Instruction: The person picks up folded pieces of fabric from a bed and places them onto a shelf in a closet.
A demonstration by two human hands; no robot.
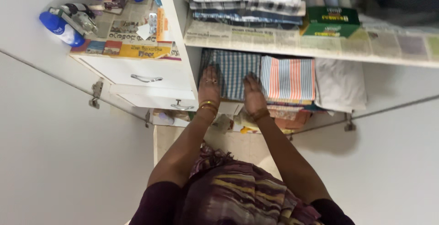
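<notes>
Both hands lie flat, palms down and fingers spread, on a folded blue checked cloth point(233, 72) that sits on top of a stack in the lower compartment of an open white cupboard point(183, 46). The left hand point(209, 88), with gold bangles at the wrist, presses on the left part of the cloth close to the compartment's inner wall, and the right hand point(253, 94) rests on its right part, at the border with a neighbouring folded cloth with orange, blue and white stripes point(288, 78). Neither hand grips anything; they only press on the fabric. Beside the striped cloth lies a folded white cloth point(340, 85), and more folded fabrics in pink and orange show beneath the stacks. The shelf above point(320, 53) is lined with newspaper and carries a pile of folded checked textiles point(247, 1) and a green box point(331, 21). To the left, a narrower section has two white drawers with metal handles point(146, 77), and above them a paper-lined shelf holds a blue and white bottle point(61, 28) and other small containers.
</notes>
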